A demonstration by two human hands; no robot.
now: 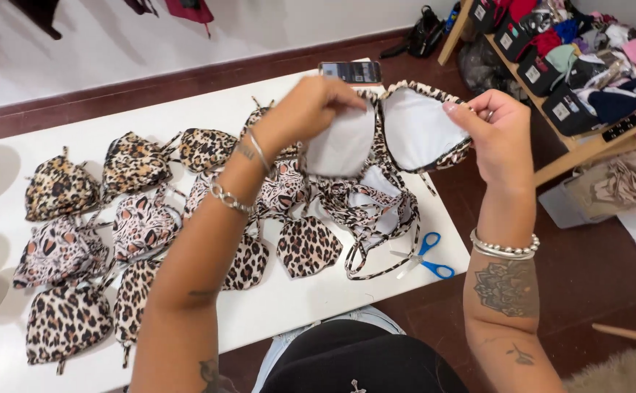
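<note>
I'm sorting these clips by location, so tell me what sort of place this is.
Probably a small clothing workshop or shop back room. Many leopard-print bikini pieces cover a white table beside blue scissors, and a wooden rack holds folded garments. Both hands hold one bikini top.

Both forearms are bare, without sleeves. The left hand (307,109) has thin silver bangles and a chunky chain bracelet at its wrist, with small tattoos near the wrist and elbow. The right hand (500,131) has pale polished nails, a stack of silver beaded bracelets, and a dark ornamental forearm tattoo with a smaller one below.
</note>
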